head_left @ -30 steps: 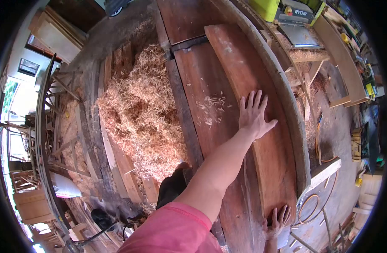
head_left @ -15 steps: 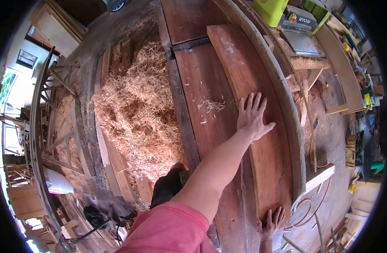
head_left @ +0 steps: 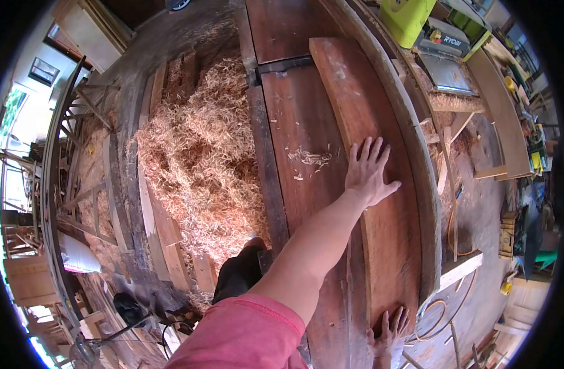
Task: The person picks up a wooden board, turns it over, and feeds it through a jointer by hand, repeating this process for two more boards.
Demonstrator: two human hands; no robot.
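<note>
The left hand (head_left: 373, 172) lies spread midway along the board (head_left: 389, 246) and the right hand (head_left: 389, 330), fingers apart, at its near end, probably steadying it on the counter (head_left: 297, 114).

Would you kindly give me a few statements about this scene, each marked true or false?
1. The left hand rests spread on the reddish-brown plank. True.
2. The right hand holds a hammer. False: the right hand holds no tool; its fingers are spread at the near end of the plank.
3. A heap of wood shavings lies left of the plank in the picture. True.
4. The sleeve is dark blue. False: the sleeve is pink.
5. A machine marked RYOBI stands at the upper right. True.
</note>
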